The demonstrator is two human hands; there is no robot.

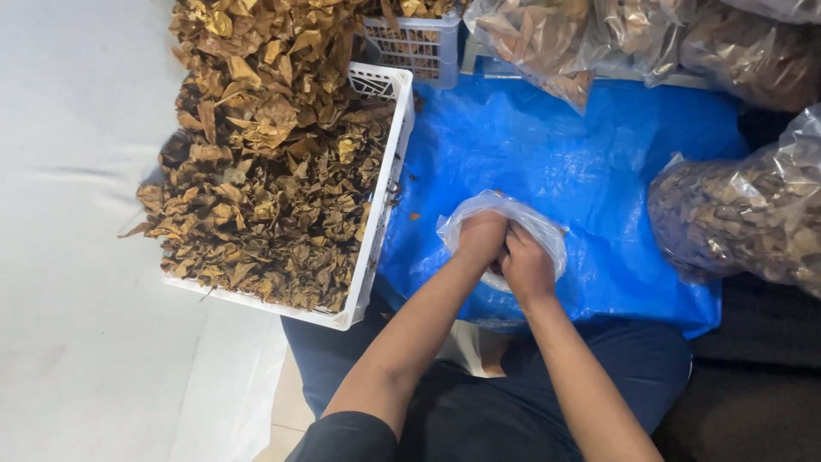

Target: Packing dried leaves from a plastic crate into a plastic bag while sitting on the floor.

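My left hand (481, 237) and my right hand (527, 265) are pressed together over a clear plastic bag (537, 224) that lies on a blue tarpaulin (556, 162). Both hands grip the bag's film, fingers curled into it. What is inside the bag is hidden by my hands. To the left stands a white plastic crate (382, 184) heaped high with dry brown leaves (265, 171).
A second white crate (419, 47) with leaves sits behind the first. Filled clear bags of dry leaves lie at the top right (547, 38) and at the right (744, 214). White cloth (68, 214) covers the floor at left. My dark blue trousers (479, 402) are below.
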